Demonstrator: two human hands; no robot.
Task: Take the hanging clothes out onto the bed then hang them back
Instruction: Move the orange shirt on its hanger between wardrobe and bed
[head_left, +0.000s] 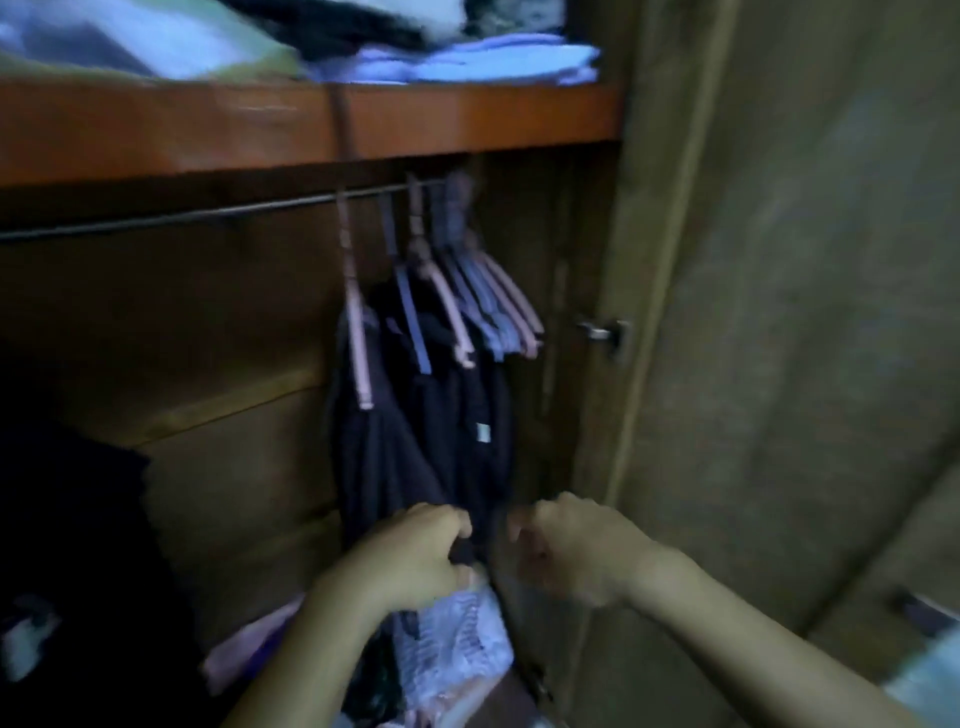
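While both hands work low at the hems: dark clothes (415, 457) hang on pink and blue hangers (457, 291) from the rail (182, 215), right end of the wardrobe.
Left hand (415, 558): fingers curled, pinching a fold of dark fabric at the bottom edge.
Right hand (566, 540): fingers curled just beside the cloth — blur, cannot tell if it holds any.
Step, my guess: straightening a garment on the rail, or gathering it to lift out.
Do it well: take it by the hanger hook, not the hem — tugging low could slide it off.
Below: pale bag (457, 639), touching the left hand.
Shelf (467, 119): folded laundry on top.
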